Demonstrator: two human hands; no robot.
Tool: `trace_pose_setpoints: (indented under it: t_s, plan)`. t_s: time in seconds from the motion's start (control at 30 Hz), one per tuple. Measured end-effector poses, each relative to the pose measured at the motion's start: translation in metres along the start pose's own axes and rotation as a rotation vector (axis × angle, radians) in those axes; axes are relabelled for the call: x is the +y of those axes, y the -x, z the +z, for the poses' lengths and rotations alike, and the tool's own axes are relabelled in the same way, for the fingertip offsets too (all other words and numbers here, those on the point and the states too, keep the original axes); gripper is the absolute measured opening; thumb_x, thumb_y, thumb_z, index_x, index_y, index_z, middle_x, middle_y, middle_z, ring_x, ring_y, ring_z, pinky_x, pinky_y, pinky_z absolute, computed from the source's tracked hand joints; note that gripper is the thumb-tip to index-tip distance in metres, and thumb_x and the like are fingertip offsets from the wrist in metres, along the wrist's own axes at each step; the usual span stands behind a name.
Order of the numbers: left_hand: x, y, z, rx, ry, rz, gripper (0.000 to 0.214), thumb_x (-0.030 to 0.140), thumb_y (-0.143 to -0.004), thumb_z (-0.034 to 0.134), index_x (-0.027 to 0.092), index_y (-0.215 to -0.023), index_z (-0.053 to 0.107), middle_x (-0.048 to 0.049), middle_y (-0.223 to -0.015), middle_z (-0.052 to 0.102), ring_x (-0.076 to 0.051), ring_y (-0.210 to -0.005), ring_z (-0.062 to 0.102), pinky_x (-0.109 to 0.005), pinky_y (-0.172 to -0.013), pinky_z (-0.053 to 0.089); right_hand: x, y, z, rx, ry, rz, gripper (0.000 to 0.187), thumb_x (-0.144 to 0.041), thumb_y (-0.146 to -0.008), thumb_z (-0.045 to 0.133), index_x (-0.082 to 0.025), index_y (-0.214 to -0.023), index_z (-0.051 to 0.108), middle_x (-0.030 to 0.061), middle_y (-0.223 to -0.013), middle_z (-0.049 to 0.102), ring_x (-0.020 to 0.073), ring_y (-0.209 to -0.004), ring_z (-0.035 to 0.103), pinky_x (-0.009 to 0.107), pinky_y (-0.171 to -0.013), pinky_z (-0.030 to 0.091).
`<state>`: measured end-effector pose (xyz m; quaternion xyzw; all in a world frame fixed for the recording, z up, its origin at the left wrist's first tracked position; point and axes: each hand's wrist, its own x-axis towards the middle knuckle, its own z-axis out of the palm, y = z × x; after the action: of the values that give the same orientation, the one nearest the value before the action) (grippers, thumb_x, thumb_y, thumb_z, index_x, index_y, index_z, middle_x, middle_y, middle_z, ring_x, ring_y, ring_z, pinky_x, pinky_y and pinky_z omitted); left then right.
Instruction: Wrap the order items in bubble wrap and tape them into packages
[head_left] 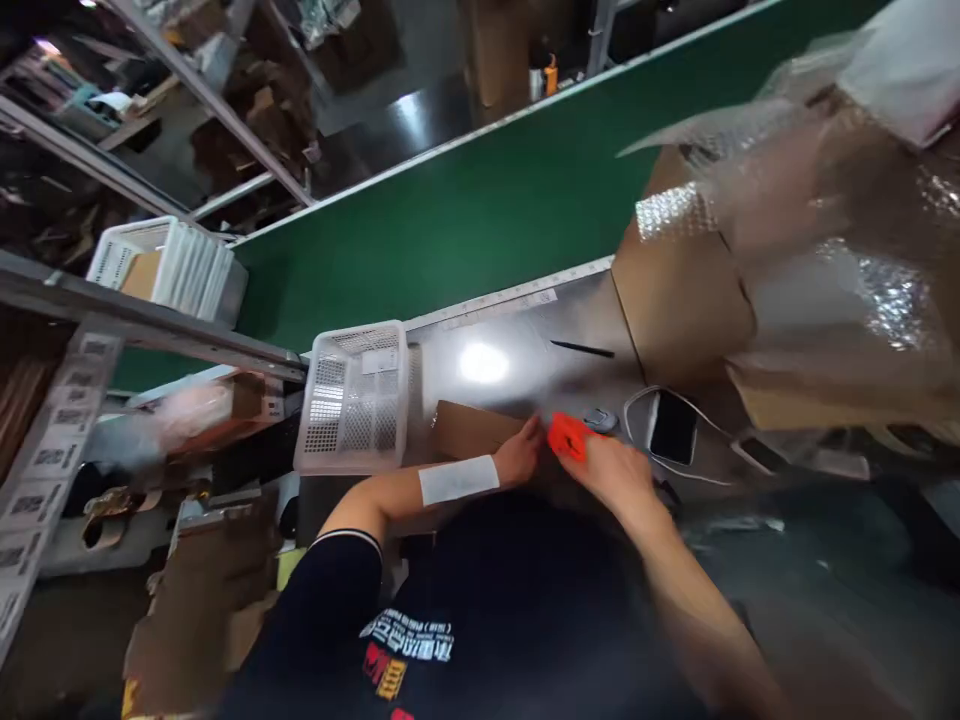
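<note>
My right hand (611,470) is closed around a bright orange-red tool (568,438) with a dark mark on it; its exact kind is too blurred to tell. A brown cardboard box (476,430) lies low on the metal work surface just in front of my body. At its right end, my left hand (519,455) grips the box, with the fingertips blurred close to the orange-red tool. A white rectangular patch (459,480) covers part of my left forearm.
Left of the box stands a white plastic basket (401,400). A black pen-like stick (583,349) lies on the metal surface (517,330). A phone-like device (673,428) and cable are at right. Behind runs a green belt (450,220); cardboard (675,310) and bubble wrap crowd the right.
</note>
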<state>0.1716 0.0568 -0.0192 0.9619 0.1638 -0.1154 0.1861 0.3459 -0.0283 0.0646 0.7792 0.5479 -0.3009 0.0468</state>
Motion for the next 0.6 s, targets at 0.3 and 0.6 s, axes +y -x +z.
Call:
trace_pose_setpoints:
  t_s: [0.3, 0.6]
  plan:
    - [-0.046, 0.067, -0.069, 0.188, 0.006, -0.35, 0.108, 0.049, -0.067, 0.091, 0.029, -0.161, 0.041, -0.0196, -0.168, 0.035, -0.045, -0.147, 0.041, -0.066, -0.115, 0.041, 0.008, -0.122, 0.001, 0.159, 0.023, -0.051, 0.05, -0.045, -0.104, 0.043, -0.009, -0.122, 0.072, 0.0247, -0.109, 0.077, 0.0355, -0.101, 0.076, 0.039, -0.079, 0.053]
    - [-0.087, 0.083, -0.005, 0.908, 1.291, -0.819, 0.097, 0.04, -0.076, 0.084, 0.015, -0.16, 0.041, -0.0211, -0.162, 0.047, -0.039, -0.155, 0.037, -0.051, -0.129, 0.029, -0.021, -0.152, 0.029, 0.291, 0.309, -0.103, 0.039, -0.026, -0.101, 0.045, -0.002, -0.123, 0.068, 0.0272, -0.119, 0.074, 0.0352, -0.119, 0.069, 0.044, -0.103, 0.047]
